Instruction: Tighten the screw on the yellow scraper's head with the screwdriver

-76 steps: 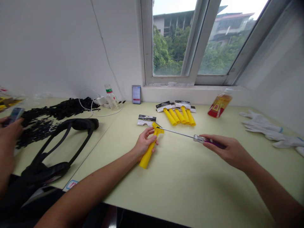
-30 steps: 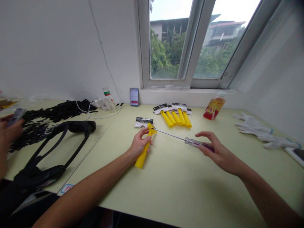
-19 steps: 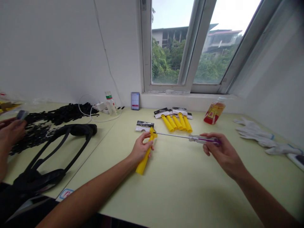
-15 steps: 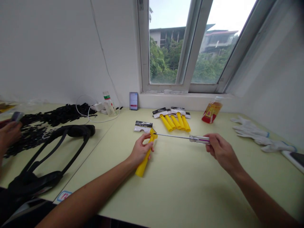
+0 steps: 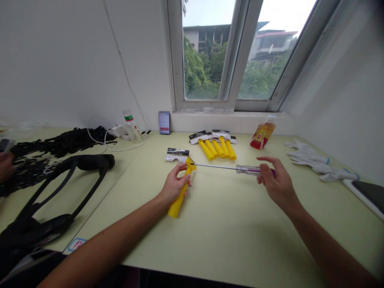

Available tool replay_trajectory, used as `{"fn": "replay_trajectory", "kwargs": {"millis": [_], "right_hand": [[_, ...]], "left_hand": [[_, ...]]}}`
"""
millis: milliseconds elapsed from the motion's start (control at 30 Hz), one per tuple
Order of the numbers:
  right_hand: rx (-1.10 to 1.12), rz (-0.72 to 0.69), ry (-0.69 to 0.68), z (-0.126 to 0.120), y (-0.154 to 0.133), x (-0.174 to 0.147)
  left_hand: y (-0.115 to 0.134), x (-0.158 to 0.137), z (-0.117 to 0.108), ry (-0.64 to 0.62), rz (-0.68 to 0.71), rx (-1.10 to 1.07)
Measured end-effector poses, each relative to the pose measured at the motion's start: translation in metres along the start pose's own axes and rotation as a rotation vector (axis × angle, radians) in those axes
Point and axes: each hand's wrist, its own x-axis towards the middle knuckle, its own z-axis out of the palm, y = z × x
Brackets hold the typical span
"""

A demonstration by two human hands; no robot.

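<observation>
My left hand [image 5: 175, 185] is closed around a yellow plastic handle [image 5: 177, 205], which looks like that of a scraper, its wider head pointing away from me. My right hand [image 5: 278, 182] grips a screwdriver [image 5: 248, 170] with a clear, purple-striped handle, the index finger stretched out above it. The screwdriver lies level, and its tip meets the head of the yellow handle; the exact contact is too small to make out. Just behind my left hand lies a black-and-white packaging card [image 5: 177, 154].
Several yellow handles [image 5: 220, 150] with packaging cards lie near the window. A bottle of red-amber liquid [image 5: 263, 133], white gloves [image 5: 319, 162] and a phone [image 5: 164, 123] are around them. At left are a black headset-like frame [image 5: 73, 188], black pieces [image 5: 63, 144] and another person's hand [image 5: 5, 166].
My right index finger has lifted off the screwdriver handle and stretched out. My left hand keeps its hold. The whole view has shifted slightly, and the other person's hand shows less at the left edge.
</observation>
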Motion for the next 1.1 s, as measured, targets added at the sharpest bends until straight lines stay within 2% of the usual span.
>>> {"fn": "replay_trajectory", "kwargs": {"millis": [167,300,433,567,667,700,833,967,1033,1100], "right_hand": [[0.159,-0.06,-0.112,-0.0015,-0.0054,-0.0023],[0.059,0.027,-0.029,-0.0023,-0.0035,-0.0005],[0.15,-0.054,-0.098,-0.0053,-0.0011,0.0014],[0.062,0.054,-0.016,-0.0055,-0.0005,0.001],[0.174,-0.021,-0.133,-0.0036,0.0005,0.0009],[0.166,-0.032,-0.133,-0.0028,0.0011,0.0011],[0.104,0.02,-0.045,0.0006,0.0031,0.0013],[0.179,-0.072,-0.035,0.0022,0.002,0.0013],[0.08,-0.006,0.039,0.0019,0.0017,0.0016],[0.063,0.033,0.057,0.0014,0.002,0.0021]], "left_hand": [[0.003,-0.0027,0.0005,-0.001,0.01,0.003],[0.0031,-0.0036,0.0013,-0.009,0.01,-0.001],[0.0017,-0.0041,0.0026,-0.013,-0.007,0.005],[0.001,-0.0038,0.0033,-0.018,-0.006,-0.011],[0.0014,-0.0032,0.0029,0.003,-0.015,-0.016],[0.0017,-0.0031,0.0027,0.004,-0.019,-0.019],[0.0032,-0.0034,0.0024,-0.002,-0.013,-0.028],[0.0037,-0.0038,0.003,-0.005,-0.01,-0.027],[0.0035,-0.004,0.0033,-0.019,-0.015,-0.032],[0.0032,-0.0041,0.0033,-0.03,-0.018,-0.033]]}}
